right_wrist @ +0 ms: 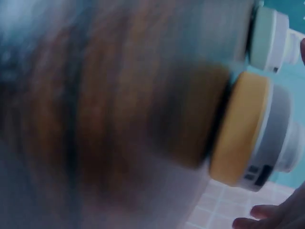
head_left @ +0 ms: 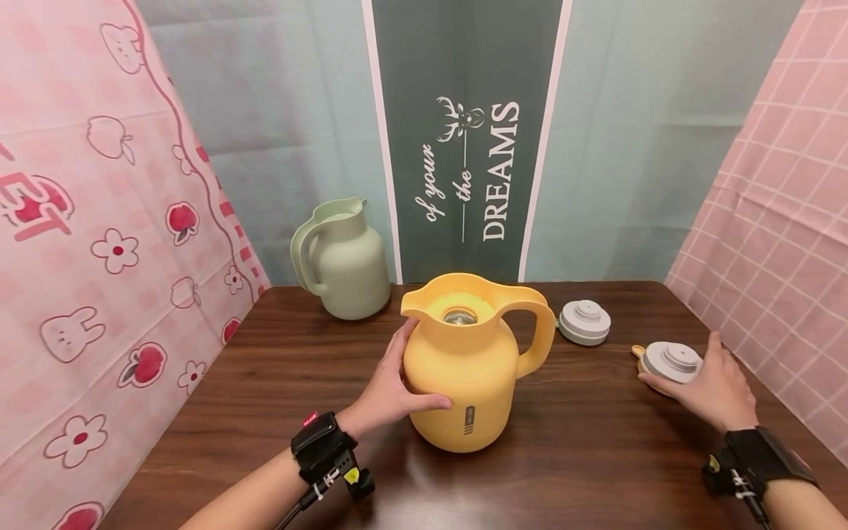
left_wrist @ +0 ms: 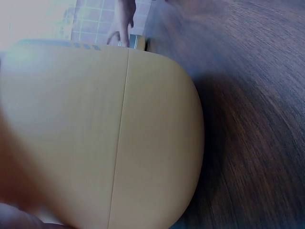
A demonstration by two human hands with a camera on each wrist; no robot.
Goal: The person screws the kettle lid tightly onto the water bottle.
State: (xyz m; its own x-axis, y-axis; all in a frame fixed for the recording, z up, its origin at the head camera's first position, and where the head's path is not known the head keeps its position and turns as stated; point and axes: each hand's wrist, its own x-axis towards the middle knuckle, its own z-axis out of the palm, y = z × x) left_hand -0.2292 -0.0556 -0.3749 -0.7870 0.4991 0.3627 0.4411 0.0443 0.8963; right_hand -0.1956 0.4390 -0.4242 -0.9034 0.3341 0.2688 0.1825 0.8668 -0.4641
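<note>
A yellow thermos jug (head_left: 473, 368) stands upright on the brown table, its mouth uncovered and its handle to the right. My left hand (head_left: 396, 386) holds its left side, thumb across the front; the jug's lower body (left_wrist: 157, 129) fills much of the left wrist view. At the right lies a yellow lid (right_wrist: 240, 129), white stopper side up, with a small yellow tab. Around it my right hand (head_left: 718, 386) is spread, thumb in front and fingers on the far right. The right wrist view shows a gap between fingers and lid.
Behind the yellow lid, to its left, lies a second lid (head_left: 584, 324), pale green under its white stopper. A pale green jug (head_left: 354, 269) without a lid stands at the back left. Printed cloths (head_left: 616, 147) hang behind and along both sides of the table.
</note>
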